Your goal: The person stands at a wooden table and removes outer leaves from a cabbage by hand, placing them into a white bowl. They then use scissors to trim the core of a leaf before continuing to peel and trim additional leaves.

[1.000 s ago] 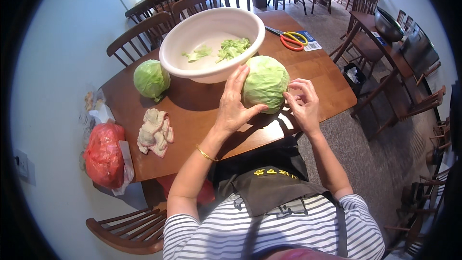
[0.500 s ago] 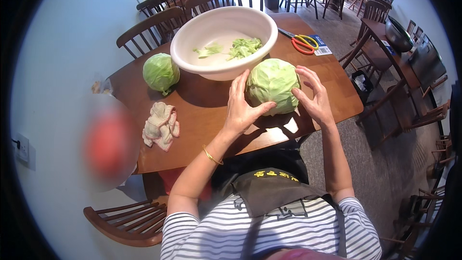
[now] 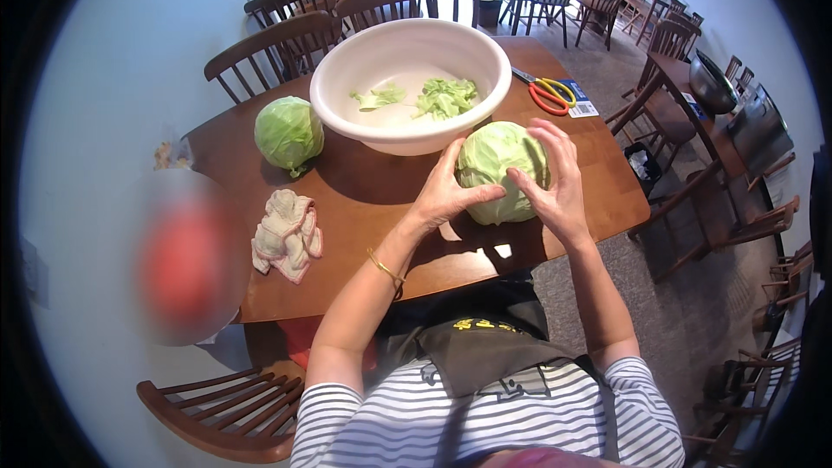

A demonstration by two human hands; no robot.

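A round pale green cabbage (image 3: 505,165) is held between my two hands near the front right of the wooden table. My left hand (image 3: 449,191) cups its left side, thumb across the near face. On the other side, my right hand (image 3: 559,180) presses with its thumb on the front and fingers curved around the right edge. Just beyond stands a wide white basin (image 3: 338,113) with torn green leaves (image 3: 446,97) inside. A second cabbage (image 3: 289,134) rests left of the basin, and a crumpled pair of cream work gloves or cloth (image 3: 288,236) lies nearer me.
Scissors (image 3: 552,95) with red and yellow handles lie right of the basin, partly over a blue and white card (image 3: 582,102). Wooden chairs (image 3: 269,48) stand around the table (image 3: 373,208). Metal pots (image 3: 758,126) sit on another table at right. A blurred red shape (image 3: 186,264) hangs at left.
My right hand has closed in on the cabbage, its thumb moving left across the front. The cabbage appears slightly lower and to the right. My view has shifted a little.
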